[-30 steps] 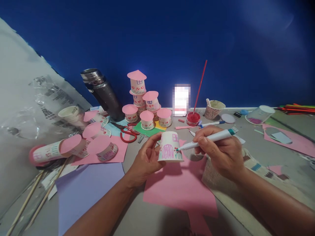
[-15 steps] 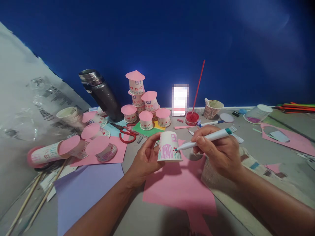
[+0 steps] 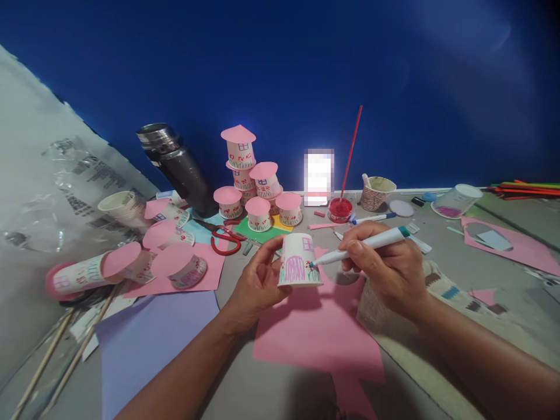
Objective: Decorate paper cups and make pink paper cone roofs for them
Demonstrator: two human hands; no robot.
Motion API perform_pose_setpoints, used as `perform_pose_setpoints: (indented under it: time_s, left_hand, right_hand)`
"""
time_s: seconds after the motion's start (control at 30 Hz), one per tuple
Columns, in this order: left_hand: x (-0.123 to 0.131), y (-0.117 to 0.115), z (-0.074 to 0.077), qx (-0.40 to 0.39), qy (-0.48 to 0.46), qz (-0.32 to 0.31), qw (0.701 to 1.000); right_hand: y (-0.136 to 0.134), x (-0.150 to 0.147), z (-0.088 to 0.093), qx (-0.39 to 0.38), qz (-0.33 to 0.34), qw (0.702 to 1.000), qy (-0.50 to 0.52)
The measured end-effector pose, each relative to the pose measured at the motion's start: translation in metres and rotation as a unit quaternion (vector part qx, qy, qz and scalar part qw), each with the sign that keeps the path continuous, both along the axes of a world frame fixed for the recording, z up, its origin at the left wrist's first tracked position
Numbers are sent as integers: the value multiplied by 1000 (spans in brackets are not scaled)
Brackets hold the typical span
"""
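Observation:
An upside-down white paper cup [image 3: 297, 248] is held by my left hand [image 3: 258, 286], above a cut sheet of pink paper [image 3: 315, 335]. Its side bears a pink-purple door, a small window, red flowers and green strokes. My right hand [image 3: 385, 262] is closed around a white marker [image 3: 371, 242] with a teal end. The marker's tip touches the cup's side, right of the door, by the flowers. Beyond the cup, similar decorated cups with pink paper roofs [image 3: 258, 205] stand grouped and stacked.
Left lie red-handled scissors [image 3: 225, 242], more roofed cups [image 3: 181, 265], a purple sheet [image 3: 153, 350] and wooden sticks [image 3: 48, 356]. A dark flask [image 3: 184, 169] stands behind. A jar of red paint [image 3: 340, 210] holds a brush. A stained cloth [image 3: 394, 326] lies right.
The view has shifted very slightly. Both hands keep their hold, and the marker tip stays at the cup's right side, where a little more green shows.

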State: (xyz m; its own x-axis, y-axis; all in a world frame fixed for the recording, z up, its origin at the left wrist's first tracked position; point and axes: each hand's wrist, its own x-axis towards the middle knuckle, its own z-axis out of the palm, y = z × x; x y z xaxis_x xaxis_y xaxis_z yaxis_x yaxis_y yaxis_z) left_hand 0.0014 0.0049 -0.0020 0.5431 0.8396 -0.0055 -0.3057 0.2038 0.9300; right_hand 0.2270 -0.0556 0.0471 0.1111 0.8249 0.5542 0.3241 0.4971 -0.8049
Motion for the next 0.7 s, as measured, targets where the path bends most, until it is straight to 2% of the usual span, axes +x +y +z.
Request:
perform_pose_setpoints:
  time_s: [0.13, 0.2, 0.4, 0.5, 0.6, 0.7]
  left_hand:
    - [-1, 1, -1, -26, -5, 9, 1000]
    - [-1, 1, 0, -53, -5, 6, 999]
    - [0, -5, 7, -110, -43, -18, 993]
    - [0, -6, 6, -117, -37, -17, 992]
    - [-2, -3, 4, -82, -1, -20, 996]
    - [-5, 3, 2, 9, 9, -24, 1000]
  right_hand:
    - [3, 0, -4, 18, -8, 999, 49]
    - [7, 1, -6, 11, -15, 999, 39]
    - [13, 2, -10, -41, 13, 986, -158]
    - [12, -1, -14, -33, 11, 972, -232]
    - [12, -1, -15, -22, 12, 963, -268]
    - [13, 1, -13, -7, 18, 941, -336]
